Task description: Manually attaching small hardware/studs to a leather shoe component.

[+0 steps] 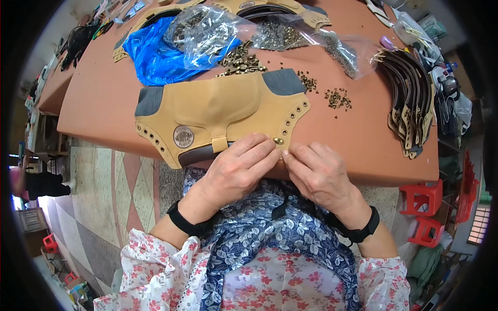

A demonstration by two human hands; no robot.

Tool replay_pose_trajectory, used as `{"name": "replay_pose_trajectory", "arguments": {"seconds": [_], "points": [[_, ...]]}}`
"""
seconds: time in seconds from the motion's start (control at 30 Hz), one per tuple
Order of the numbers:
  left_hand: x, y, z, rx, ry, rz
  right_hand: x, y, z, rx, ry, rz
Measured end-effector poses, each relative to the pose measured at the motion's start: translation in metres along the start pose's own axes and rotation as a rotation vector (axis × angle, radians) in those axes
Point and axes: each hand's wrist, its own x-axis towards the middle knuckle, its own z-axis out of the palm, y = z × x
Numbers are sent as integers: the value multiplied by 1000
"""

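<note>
A tan boot upper (207,114) with dark grey corners, a round patch and rows of eyelets lies at the table's front edge. My left hand (241,168) is closed, thumb and fingers pinching the upper's near right edge. Beside its fingertips a small brass lace hook (278,140) sits on the tan leather. My right hand (320,171) is also closed, its thumb and forefinger pinched on the same corner, almost touching the left fingertips. Whatever small part may be between the fingertips is hidden.
Loose brass hooks (241,61) and small rivets (338,98) lie behind the upper. Clear bags of hardware (280,36) and a blue plastic bag (155,54) stand further back. Stacked uppers (412,101) are at the right, red stools (423,198) below.
</note>
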Motion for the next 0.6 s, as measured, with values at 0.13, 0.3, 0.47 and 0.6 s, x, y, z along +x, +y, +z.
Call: {"name": "replay_pose_trajectory", "arguments": {"seconds": [0.13, 0.3, 0.47, 0.6], "points": [[2, 0, 1, 13, 3, 2, 2, 2, -2, 240, 59, 215], [0, 1, 1, -1, 4, -18, 21, 41, -32, 291, 22, 531], [0, 1, 3, -13, 13, -17, 38, 81, -37, 96, -8, 566], [-1, 1, 4, -11, 6, -17, 44, 97, -28, -3, -83, 537]]}}
